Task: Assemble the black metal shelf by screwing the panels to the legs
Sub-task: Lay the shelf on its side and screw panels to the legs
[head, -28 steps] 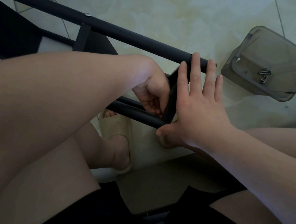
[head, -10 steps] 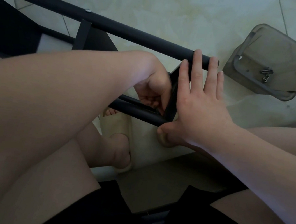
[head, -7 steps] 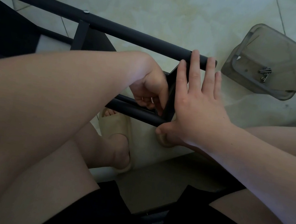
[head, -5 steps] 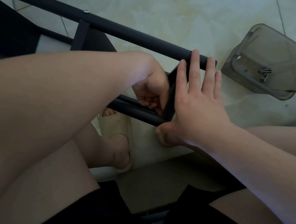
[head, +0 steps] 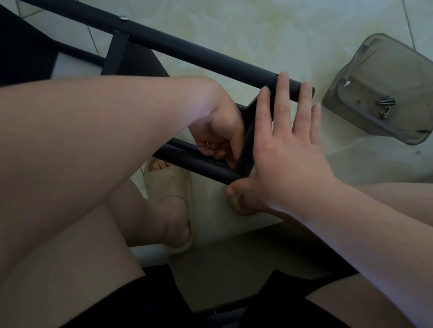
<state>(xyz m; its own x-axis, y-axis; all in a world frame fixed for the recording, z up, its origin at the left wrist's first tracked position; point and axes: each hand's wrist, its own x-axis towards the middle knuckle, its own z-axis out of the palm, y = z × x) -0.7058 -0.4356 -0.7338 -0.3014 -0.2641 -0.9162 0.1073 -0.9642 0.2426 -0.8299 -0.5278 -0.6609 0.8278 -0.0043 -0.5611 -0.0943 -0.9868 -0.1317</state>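
Delta vs half a second ago: almost nothing. Right hand has not shifted; it is flat with fingers straight and slightly spread, holding nothing. Left hand has turned a little at the wrist since 0.7 s ago, and the bright glint by its fingers is smaller now. Container and frame sit where they were.

Landmark: upper leg, a long round matte-black tube running diagonally across the pale glossy floor tiles.

- Right hand: palm pressed against the thin edge of the end panel, a flat black metal sheet just below the upper leg's free end. The middle fingers lie across the upper leg.
- Left hand: below the upper leg and inside the frame, touching the end panel's inner face. The fingers are curled tight. Cannot tell whether they have hold of a screw, a tool or nothing.
- Lower leg: the same round black tube, below the upper leg and roughly parallel to it, meeting the end panel's bottom corner.
- Second panel: a flat black strip joined under the upper leg, further along to the left, with a small silver screw head on the tube above it.
- Container: smoky translucent plastic, square with rounded corners, tipped, just past the upper leg's free end. A few small silver screws lie inside.
- Slipper: beige and smooth, well below the upper leg and under the lower leg.
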